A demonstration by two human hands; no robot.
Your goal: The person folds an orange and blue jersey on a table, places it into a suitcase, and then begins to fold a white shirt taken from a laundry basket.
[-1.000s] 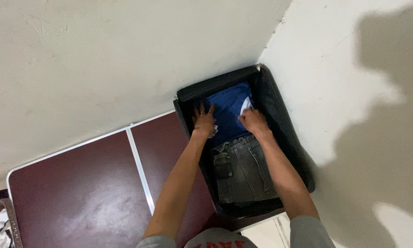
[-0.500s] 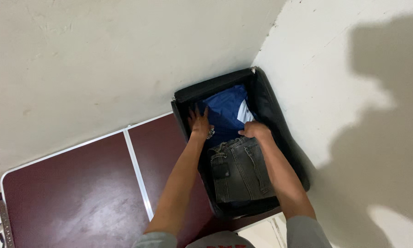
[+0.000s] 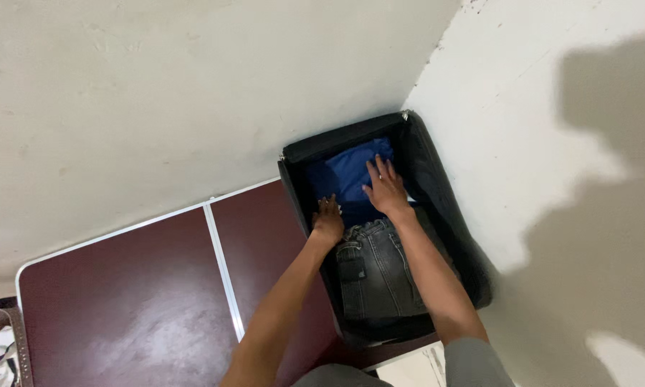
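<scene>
Head view: both forearms reach down into a black suitcase (image 3: 437, 208) on a maroon folding table (image 3: 143, 287). Right hand (image 3: 385, 190) lies flat, fingers spread, on the folded blue shirt (image 3: 351, 172). Left hand (image 3: 328, 221), loosely curled and gripping nothing, touches the grey jeans (image 3: 380, 276) lying just beside that shirt.

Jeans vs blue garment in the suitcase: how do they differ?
The jeans are grey denim with seams and a pocket showing; the blue garment is plain, smooth cloth. The jeans fill the near end of the suitcase; the blue garment lies at the far end. The right hand lies flat on the blue garment; the left hand sits at the top edge of the jeans. Both lie folded flat inside.
</scene>
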